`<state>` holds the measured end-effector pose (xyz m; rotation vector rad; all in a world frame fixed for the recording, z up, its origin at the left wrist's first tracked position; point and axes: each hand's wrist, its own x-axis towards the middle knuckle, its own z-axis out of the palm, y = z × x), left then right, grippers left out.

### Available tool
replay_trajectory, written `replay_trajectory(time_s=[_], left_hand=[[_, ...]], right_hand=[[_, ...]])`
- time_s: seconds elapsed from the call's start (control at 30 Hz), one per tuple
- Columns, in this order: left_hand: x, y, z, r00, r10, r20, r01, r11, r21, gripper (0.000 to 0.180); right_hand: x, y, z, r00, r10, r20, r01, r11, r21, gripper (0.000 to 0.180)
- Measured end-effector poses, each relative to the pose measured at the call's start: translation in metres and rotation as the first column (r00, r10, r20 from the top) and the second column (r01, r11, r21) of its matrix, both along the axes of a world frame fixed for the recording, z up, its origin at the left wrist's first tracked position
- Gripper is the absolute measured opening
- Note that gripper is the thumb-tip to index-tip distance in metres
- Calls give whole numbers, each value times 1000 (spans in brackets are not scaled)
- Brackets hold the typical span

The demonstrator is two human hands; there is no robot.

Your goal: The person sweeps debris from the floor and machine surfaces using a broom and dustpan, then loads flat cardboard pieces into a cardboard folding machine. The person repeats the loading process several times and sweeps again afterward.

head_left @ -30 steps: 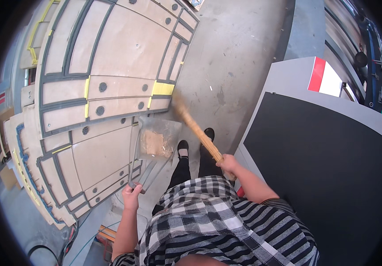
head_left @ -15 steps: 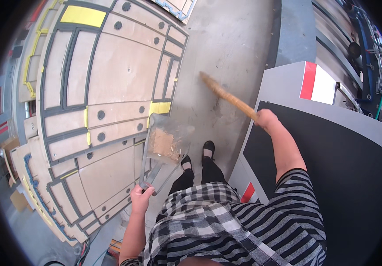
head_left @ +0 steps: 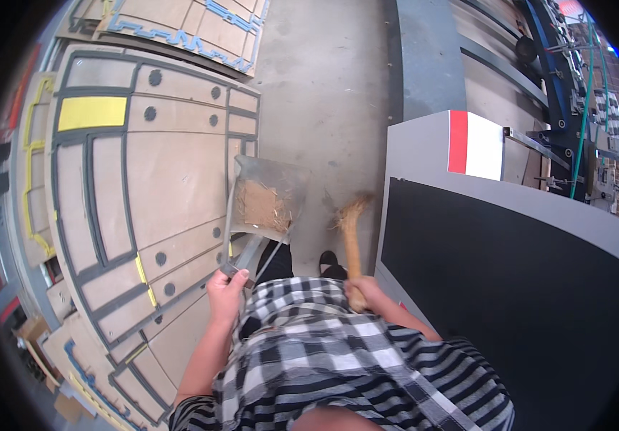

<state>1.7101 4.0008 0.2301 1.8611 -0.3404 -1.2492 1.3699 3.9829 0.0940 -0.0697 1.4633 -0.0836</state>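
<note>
My left hand (head_left: pixel 227 289) is closed round the handle of a grey dustpan (head_left: pixel 275 171), held out over the floor by my left leg. Light brown dust and straw-like bits (head_left: pixel 262 205) lie inside the pan. In my right hand (head_left: pixel 368 293) is a straw broom (head_left: pixel 352 244), gripped near its lower end in front of my waist. Its frayed bristle end points away from me, to the right of the dustpan and apart from it.
Large wooden die boards (head_left: pixel 176 151) with dark and yellow strips stand along the left; another board with blue edging (head_left: pixel 180 36) is farther ahead. A grey machine with a black top panel (head_left: pixel 496 287) borders the right. Between them runs a concrete floor (head_left: pixel 324 93).
The broom has come back toward my body, its bristle end now nearer me and to the right. The dustpan stays in my left hand. The view has shifted forward along the aisle.
</note>
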Motion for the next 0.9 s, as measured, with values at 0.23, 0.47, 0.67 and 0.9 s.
replay_trajectory(time_s=[0.23, 0.47, 0.67, 0.9], left_hand=[[57, -61, 10, 1000, 20, 10, -21, 997, 75, 12], [93, -105, -3, 993, 82, -85, -88, 994, -71, 13], [83, -133, 3, 993, -45, -106, 48, 999, 25, 7], [77, -158, -6, 996, -63, -65, 67, 996, 66, 6]], right_hand=[[226, -127, -80, 913, -403, -59, 399, 914, -78, 11], [155, -190, -53, 989, -143, 34, 146, 941, -304, 15], [104, -166, 11, 965, -193, -176, 187, 981, -50, 13], [141, -257, -92, 906, -421, -40, 423, 895, 140, 16]])
